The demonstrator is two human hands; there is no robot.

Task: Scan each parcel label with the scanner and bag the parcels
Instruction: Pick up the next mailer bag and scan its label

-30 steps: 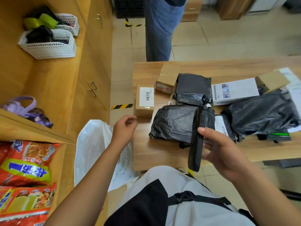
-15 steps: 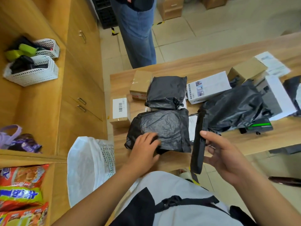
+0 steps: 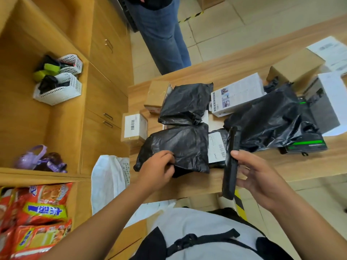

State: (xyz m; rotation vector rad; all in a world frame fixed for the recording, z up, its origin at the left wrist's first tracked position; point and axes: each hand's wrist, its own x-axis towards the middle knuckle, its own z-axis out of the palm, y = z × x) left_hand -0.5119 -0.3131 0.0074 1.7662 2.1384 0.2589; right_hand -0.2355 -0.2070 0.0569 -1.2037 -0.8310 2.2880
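My right hand [image 3: 257, 177] holds a long black scanner [image 3: 231, 162] edge-on above the table's near edge. My left hand [image 3: 157, 167] grips the near edge of a black plastic-wrapped parcel [image 3: 180, 145] lying on the wooden table [image 3: 281, 166]. Beside that parcel, under the scanner's tip, shows a white barcode label [image 3: 216, 145] on another black parcel. A second black parcel [image 3: 185, 104] lies behind, and a larger black bag [image 3: 268, 119] to the right. A small cardboard box with a barcode label [image 3: 133, 128] sits at the table's left edge. A white sack [image 3: 109, 181] stands on the floor to the left.
More cardboard boxes [image 3: 296, 70] and white boxes [image 3: 238, 94] crowd the table's far side, with a black and green device [image 3: 306, 145] at right. A person in jeans [image 3: 161, 34] stands beyond the table. Wooden cabinets with white baskets [image 3: 58, 91] and snack packets [image 3: 37, 209] fill the left.
My left hand moved from the air onto the nearest black parcel and closed on its edge. The scanner stayed in my right hand. The view tilted.
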